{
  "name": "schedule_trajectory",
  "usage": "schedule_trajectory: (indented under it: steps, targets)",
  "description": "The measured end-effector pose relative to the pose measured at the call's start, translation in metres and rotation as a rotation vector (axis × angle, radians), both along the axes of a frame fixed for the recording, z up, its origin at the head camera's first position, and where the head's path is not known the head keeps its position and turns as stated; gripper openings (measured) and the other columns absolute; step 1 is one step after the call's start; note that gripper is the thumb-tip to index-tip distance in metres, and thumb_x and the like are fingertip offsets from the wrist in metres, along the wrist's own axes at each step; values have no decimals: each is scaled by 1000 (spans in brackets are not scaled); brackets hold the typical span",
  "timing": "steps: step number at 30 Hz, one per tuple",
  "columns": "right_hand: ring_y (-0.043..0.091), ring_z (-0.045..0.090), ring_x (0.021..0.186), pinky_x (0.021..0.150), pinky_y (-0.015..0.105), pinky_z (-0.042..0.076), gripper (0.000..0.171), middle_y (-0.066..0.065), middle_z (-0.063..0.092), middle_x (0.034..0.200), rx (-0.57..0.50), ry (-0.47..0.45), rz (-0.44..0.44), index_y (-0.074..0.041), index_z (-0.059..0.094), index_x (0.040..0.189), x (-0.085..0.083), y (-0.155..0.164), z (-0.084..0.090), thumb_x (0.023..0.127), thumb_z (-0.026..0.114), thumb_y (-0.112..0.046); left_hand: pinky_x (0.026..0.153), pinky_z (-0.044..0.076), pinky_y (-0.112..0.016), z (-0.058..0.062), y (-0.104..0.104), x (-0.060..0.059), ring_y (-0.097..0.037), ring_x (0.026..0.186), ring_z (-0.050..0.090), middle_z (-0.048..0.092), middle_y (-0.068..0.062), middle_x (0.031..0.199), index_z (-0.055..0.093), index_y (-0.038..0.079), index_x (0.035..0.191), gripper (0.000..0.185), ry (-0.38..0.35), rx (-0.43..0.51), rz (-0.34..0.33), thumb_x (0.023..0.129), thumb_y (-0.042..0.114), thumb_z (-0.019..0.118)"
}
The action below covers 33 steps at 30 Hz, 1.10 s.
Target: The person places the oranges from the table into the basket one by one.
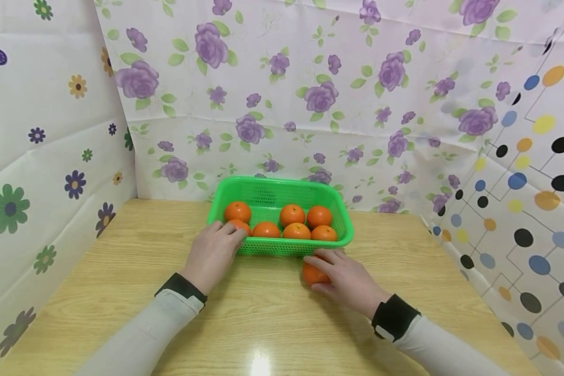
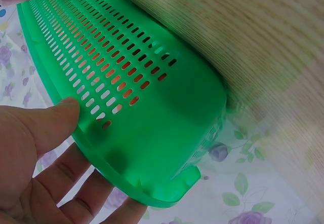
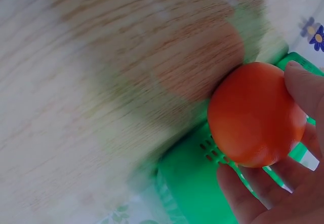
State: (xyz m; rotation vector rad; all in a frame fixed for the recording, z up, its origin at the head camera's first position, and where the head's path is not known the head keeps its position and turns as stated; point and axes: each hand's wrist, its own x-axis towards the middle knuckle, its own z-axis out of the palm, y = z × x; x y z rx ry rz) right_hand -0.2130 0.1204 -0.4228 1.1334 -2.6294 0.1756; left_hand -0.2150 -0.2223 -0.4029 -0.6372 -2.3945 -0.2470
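Observation:
A green plastic basket (image 1: 279, 247) with perforated walls stands on the table and holds several oranges (image 1: 266, 230). My left hand (image 1: 214, 253) grips the basket's near rim toward its left end. In the left wrist view the thumb (image 2: 61, 122) lies on the outer side and the fingers pass behind the rim. Just in front of the basket's right part, my right hand (image 1: 350, 278) holds a single orange (image 3: 257, 115) outside the basket. Its thumb and fingers curl round that fruit, which appears to rest on or very close to the tabletop.
The wooden table (image 1: 263, 313) runs up to a flowered cloth (image 1: 272, 104) behind the basket. A cloth with flowers (image 1: 37, 156) hangs on the left, and a dotted cloth (image 1: 521, 209) on the right. Both wrists wear black bands (image 1: 396, 317).

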Motion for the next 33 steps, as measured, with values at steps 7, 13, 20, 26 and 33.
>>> schedule_trajectory:
  steps: [7,13,20,26,33]
  targets:
    - [24,51,122,85,47,55,68,4,53,138,-18,4,4,-27,56,142,1,-1,-2,82,85,-36,65,46,-34,0,0,1,-25,76,52,68,-1,98,69,16,101,25,12,4,-7,82,17,85]
    - [23,51,122,81,48,56,68,3,53,138,-19,-4,-7,-28,56,142,2,-2,-1,82,86,-36,66,46,-34,1,0,1,-25,77,53,68,-1,100,69,16,101,26,19,4,-7,81,16,85]
    - [23,50,122,83,46,55,66,3,52,138,-6,-5,-9,-28,56,141,2,-2,-2,82,85,-37,66,46,-35,-1,0,0,-25,77,53,69,-2,100,68,16,100,26,22,1,1,81,16,85]
    - [21,49,122,86,44,54,65,2,52,138,-9,-29,-20,-29,56,141,3,-2,-2,83,85,-35,66,46,-35,-1,0,-1,-26,77,54,69,-1,99,68,16,100,27,23,-2,4,80,16,86]
    - [21,49,122,89,42,53,63,3,53,138,-10,-38,-39,-28,57,140,5,-4,0,84,84,-33,67,45,-35,-1,1,-1,-26,77,53,69,-1,99,70,16,101,28,24,2,-9,79,14,87]
